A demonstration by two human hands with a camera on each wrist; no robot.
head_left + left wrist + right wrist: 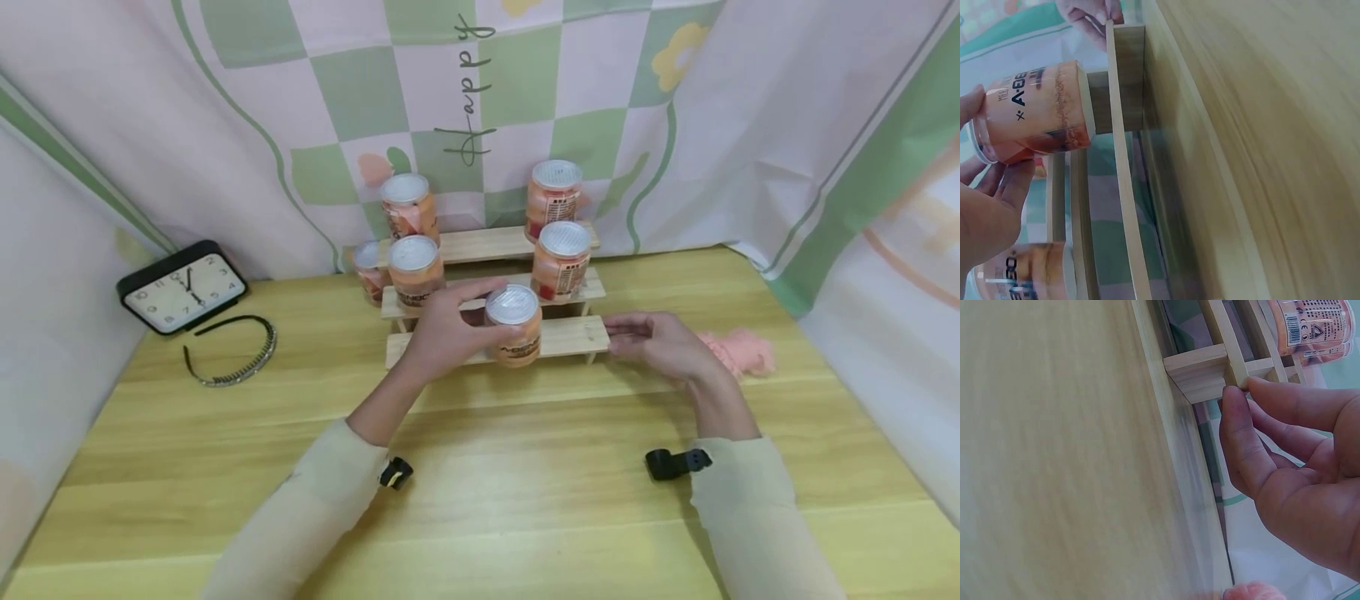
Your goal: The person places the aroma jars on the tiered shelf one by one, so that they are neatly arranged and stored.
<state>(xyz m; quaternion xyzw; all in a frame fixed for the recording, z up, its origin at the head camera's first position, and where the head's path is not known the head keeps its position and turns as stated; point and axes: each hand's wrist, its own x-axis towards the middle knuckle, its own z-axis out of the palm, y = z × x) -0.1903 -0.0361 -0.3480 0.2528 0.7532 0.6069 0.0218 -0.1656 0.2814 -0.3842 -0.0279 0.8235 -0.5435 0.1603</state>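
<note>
My left hand [447, 327] grips an orange can [517, 343] with a silver lid, thumb and fingers around its side. In the left wrist view that can [1038, 112] is upright relative to the shelf, its base a little apart from the front board [1124, 162]. The wooden three-step rack [566, 337] stands below and behind it. At the rack's right end, my right hand [660, 343] pinches the tip of the lowest board, seen closely in the right wrist view [1238, 372]. Similar cans stand on the upper steps: two at left [416, 279], two at right [561, 271].
Another can [369, 279] is at the rack's left side, partly hidden. A black-framed clock [183, 287] and a dark headband [240, 371] lie toward the left. Beyond my right hand is a pink fluffy item [742, 352]. A checked curtain [360, 92] hangs behind the wooden table [510, 483].
</note>
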